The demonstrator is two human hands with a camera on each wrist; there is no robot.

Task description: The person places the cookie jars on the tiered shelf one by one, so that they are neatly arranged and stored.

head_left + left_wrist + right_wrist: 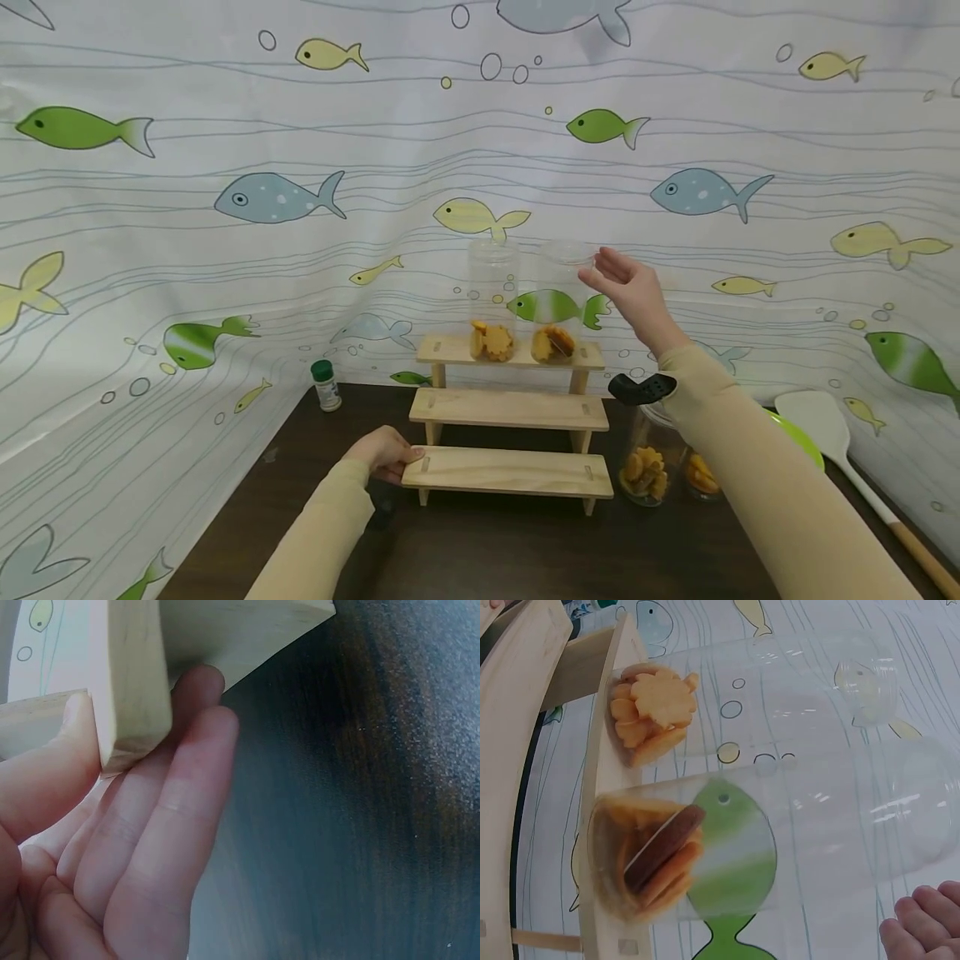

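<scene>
A three-tier wooden stand (510,408) stands on the dark table. My left hand (378,454) grips the left end of its lowest step, thumb on top and fingers underneath, as the left wrist view shows. Two tall clear jars stand side by side on the top step. Flower-shaped cookies fill the bottom of the left jar (492,292); the right jar (558,271) holds cookies and a dark brown piece (664,847). My right hand (630,292) is raised beside the right jar's upper rim, fingers slightly bent and holding nothing.
Right of the stand are two more jars of cookies, one a clear jar (647,475), partly behind my right arm. A white spatula (817,421) with a wooden handle and a green plate (802,437) lie farther right. A green-capped shaker (326,387) stands at the back left.
</scene>
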